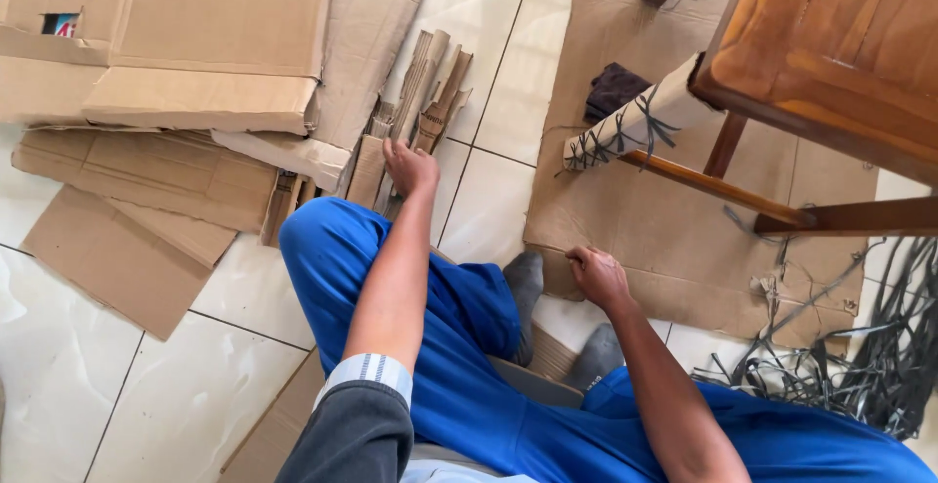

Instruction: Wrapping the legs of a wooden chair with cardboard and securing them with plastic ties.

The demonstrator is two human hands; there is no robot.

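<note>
two hands are out over the tiled floor (469, 63), and both are ours. our left hand (410, 168) reaches forward to a bundle of narrow cardboard strips (422, 102) that lean in a loose fan against the flattened cardboard boxes (195, 43); the fingers curl down onto the near ends of the strips, touching them, yet whether they pinch a strip or only rest on top we cannot tell. our right hand (598, 276) sits at the near edge of a flat cardboard sheet (664, 239) that lies under a wooden chair (831, 53), fingers curled closed on that edge — it looks like a grip on the sheet.

what could go wrong, as we judge it: the strips stand loose, so a pull on one could drag its neighbours down across the floor. the sheet runs under the chair's rails, and tugging it could snag or tear it. the tangle of dark strapping (860, 346) just beside our right side could catch a foot — our grey socks (528, 283) lie close to it.
</note>
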